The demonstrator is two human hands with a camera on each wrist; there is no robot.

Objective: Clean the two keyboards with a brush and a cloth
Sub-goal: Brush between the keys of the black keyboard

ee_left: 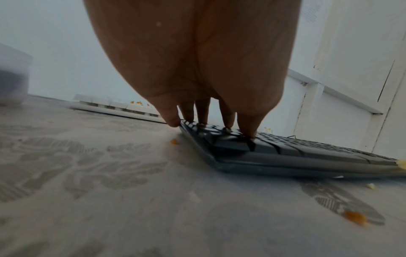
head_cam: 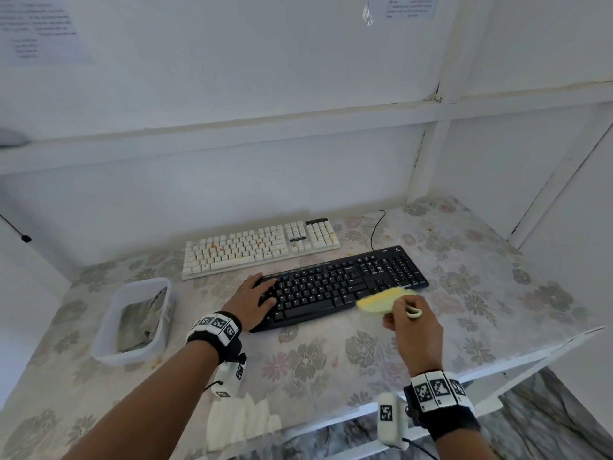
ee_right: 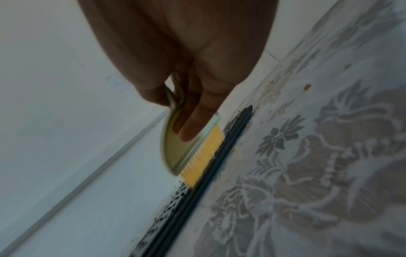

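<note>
Black and white keyboards lay side by side on the flower-patterned table (head_cam: 331, 356) in the head view: the white keyboard (head_cam: 262, 247), speckled with orange crumbs, sat just above centre, and the black keyboard (head_cam: 338, 287) lay just below it, near the middle of the frame. The left hand (head_cam: 255, 300) rested flat on the black keyboard's left end with fingers spread and straight. The right hand (head_cam: 414, 330), lower right of centre, gripped the pale handle of a brush (head_cam: 384, 300) whose yellow bristles met the keyboard's lower edge, blurred. A clear plastic tub (head_cam: 132, 320) with something grey inside stood at the left, and a white cloth (head_cam: 238, 423) lay near the bottom edge. In the left wrist view, the left hand (ee_left: 197, 69) filled the upper centre, its fingertips (ee_left: 248, 128) pressing down on the keys of the black keyboard (ee_left: 285, 153) running to the right; the white keyboard (ee_left: 114, 106) showed behind at mid-left, and orange crumbs (ee_left: 354, 217) dotted the table (ee_left: 110, 191). In the right wrist view, the right hand (ee_right: 186, 60) curled round the brush (ee_right: 189, 144), one finger laid along its back, bristles touching the edge of the black keyboard (ee_right: 197, 200) that ran diagonally across the frame beside the table (ee_right: 318, 156).
</note>
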